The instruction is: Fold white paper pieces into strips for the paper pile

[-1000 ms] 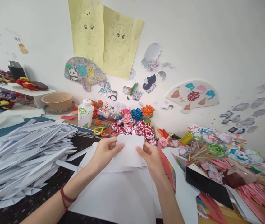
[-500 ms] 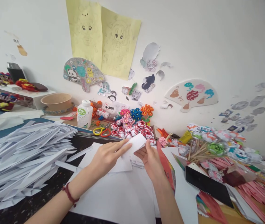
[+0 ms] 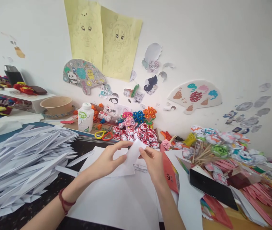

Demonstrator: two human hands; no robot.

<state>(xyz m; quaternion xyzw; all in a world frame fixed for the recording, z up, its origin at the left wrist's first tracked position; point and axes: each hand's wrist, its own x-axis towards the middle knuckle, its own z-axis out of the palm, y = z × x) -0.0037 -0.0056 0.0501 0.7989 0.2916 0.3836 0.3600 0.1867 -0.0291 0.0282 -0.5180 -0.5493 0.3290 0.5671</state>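
A folded strip of white paper (image 3: 133, 155) is held up in the middle, above the sheets on the table. My right hand (image 3: 152, 159) pinches its right edge between thumb and fingers. On its left side, my left hand (image 3: 110, 159) has thumb and fingers bent around the paper, with a gap between them; the fingertips lie partly behind it. White paper sheets (image 3: 121, 201) lie flat beneath both hands. Several small white pieces (image 3: 141, 166) rest just under the strip. A dark red bracelet (image 3: 65, 202) circles my left wrist.
A big pile of folded white paper strips (image 3: 28, 163) covers the left. Behind my hands stand a white bottle (image 3: 85, 117), scissors (image 3: 104, 134) and red-and-white paper flowers (image 3: 147, 134). A black phone (image 3: 213, 188), a red packet (image 3: 170, 172) and wooden sticks (image 3: 201, 155) lie at right.
My left fingers have lifted from lying flat along the paper to a bent shape around its side. My right hand has closed from open fingers to a pinch on it. The paper looks narrower.
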